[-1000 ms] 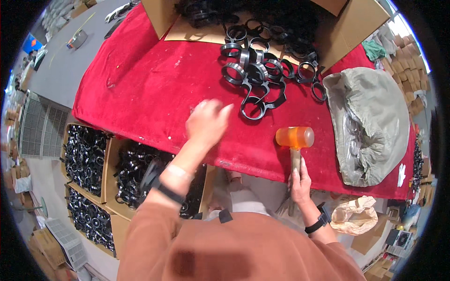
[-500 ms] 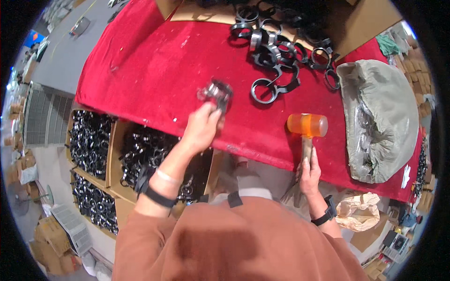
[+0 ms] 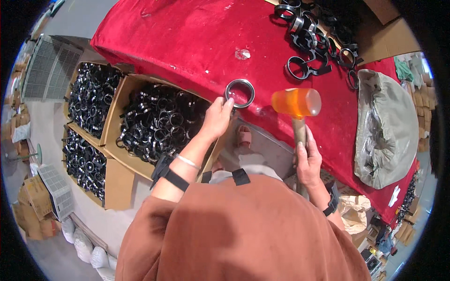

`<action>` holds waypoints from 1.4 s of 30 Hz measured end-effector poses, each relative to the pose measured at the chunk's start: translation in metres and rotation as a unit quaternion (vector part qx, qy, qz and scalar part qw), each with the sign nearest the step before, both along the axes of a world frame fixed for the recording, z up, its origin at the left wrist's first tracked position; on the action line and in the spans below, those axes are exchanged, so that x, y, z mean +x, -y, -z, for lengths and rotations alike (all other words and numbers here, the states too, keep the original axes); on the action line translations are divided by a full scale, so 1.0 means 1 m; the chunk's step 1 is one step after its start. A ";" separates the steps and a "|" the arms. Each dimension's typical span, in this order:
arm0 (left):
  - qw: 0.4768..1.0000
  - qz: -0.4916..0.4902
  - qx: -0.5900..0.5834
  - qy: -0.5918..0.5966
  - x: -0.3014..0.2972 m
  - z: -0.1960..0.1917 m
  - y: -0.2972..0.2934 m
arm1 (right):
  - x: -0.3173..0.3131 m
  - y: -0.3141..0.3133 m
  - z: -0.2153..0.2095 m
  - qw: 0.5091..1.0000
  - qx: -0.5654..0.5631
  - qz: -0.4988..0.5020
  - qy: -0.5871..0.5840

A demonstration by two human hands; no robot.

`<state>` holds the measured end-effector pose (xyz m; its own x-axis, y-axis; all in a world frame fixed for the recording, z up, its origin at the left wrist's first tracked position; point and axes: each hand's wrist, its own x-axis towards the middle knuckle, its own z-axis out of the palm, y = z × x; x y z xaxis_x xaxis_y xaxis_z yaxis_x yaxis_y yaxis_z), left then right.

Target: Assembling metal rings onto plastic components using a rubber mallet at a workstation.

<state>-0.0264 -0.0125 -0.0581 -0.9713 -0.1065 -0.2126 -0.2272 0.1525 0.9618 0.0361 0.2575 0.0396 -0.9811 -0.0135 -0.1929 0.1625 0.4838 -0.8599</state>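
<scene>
Red cloth-covered table (image 3: 154, 42), cardboard boxes of black clamps (image 3: 159, 124) on the floor at its near-left edge. Half a second ago the left hand (image 3: 216, 117) held a part up in the air – now a metal ring (image 3: 240, 92) lies flat on the cloth close to the near edge, fingertips touching its near-left rim, fingers loosely curled. Looks seated and ready to be struck. Right hand (image 3: 307, 161) is wrapped round the handle of the orange mallet (image 3: 296, 103), head just right of the ring. Edge is close on the near side; bare cloth beyond the ring, loose clamp pile (image 3: 314, 37) and grey bag (image 3: 384, 131) well off to the right.
</scene>
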 end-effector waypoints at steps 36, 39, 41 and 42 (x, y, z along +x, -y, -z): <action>0.934 -0.091 0.309 0.155 -0.002 -0.009 0.003 | -0.114 0.101 -0.071 0.968 0.104 -0.164 -0.157; 0.935 -0.084 0.309 0.150 -0.004 -0.012 0.002 | -0.094 0.096 -0.072 0.993 0.037 -0.071 -0.083; 0.939 -0.072 0.301 0.148 -0.008 -0.028 -0.010 | -0.088 0.052 0.002 0.931 0.210 -0.173 -0.242; 0.947 -0.066 0.279 0.148 -0.004 -0.025 -0.011 | -0.087 0.055 -0.009 0.984 0.130 -0.104 -0.067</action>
<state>-0.0309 -0.0016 -0.0333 -0.8470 -0.0137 -0.5314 -0.4802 -0.4092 0.7759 -0.0509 0.2021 0.0484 -0.9793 -0.1838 -0.0848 -0.0701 0.7011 -0.7096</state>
